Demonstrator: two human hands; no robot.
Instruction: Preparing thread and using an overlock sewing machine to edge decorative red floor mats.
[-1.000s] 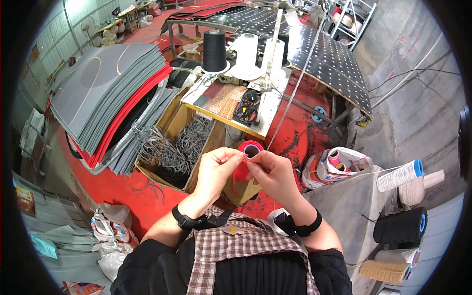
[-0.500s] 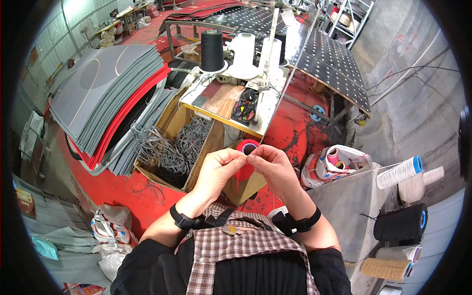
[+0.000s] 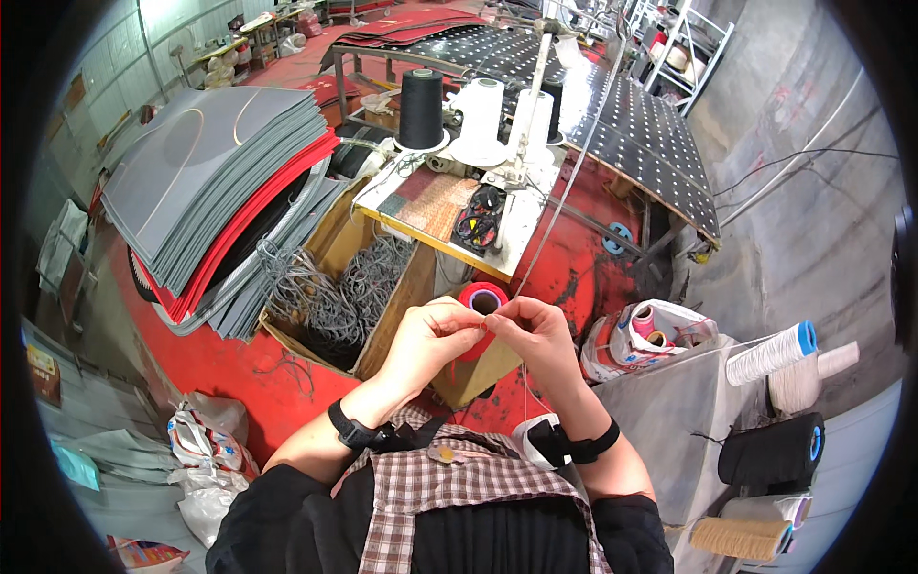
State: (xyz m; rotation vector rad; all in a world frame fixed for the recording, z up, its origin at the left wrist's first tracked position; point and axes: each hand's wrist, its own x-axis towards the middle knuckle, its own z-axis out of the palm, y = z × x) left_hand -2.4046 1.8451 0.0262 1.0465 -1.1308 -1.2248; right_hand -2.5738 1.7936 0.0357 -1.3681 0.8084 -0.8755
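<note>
Both of my hands meet at the middle, thumbs and forefingers pinched closed and fingertips almost touching. A thin pale thread (image 3: 571, 182) runs from high at the back down to my right hand (image 3: 535, 335), which grips it; its thin tail hangs below that hand. My left hand (image 3: 430, 340) pinches at the same spot, where a tiny reddish strand shows between the fingertips. Just behind and below the fingers stands a red thread cone (image 3: 483, 295) with a dark hollow core, partly covered by my hands, over a cardboard box (image 3: 478, 375).
Ahead is a sewing table (image 3: 421, 230) with a black thread cone (image 3: 421, 110) and white cones (image 3: 481, 115). Left of it, a carton (image 3: 397, 320) holds tangled grey strips beside stacked grey mats (image 3: 206, 182). Several spools, including a black one (image 3: 770, 454), line the right side.
The pale thread hangs less straight, and a tail now shows below my right hand. My hands sit slightly lower, still pinched together. The whole view has shifted a little.
</note>
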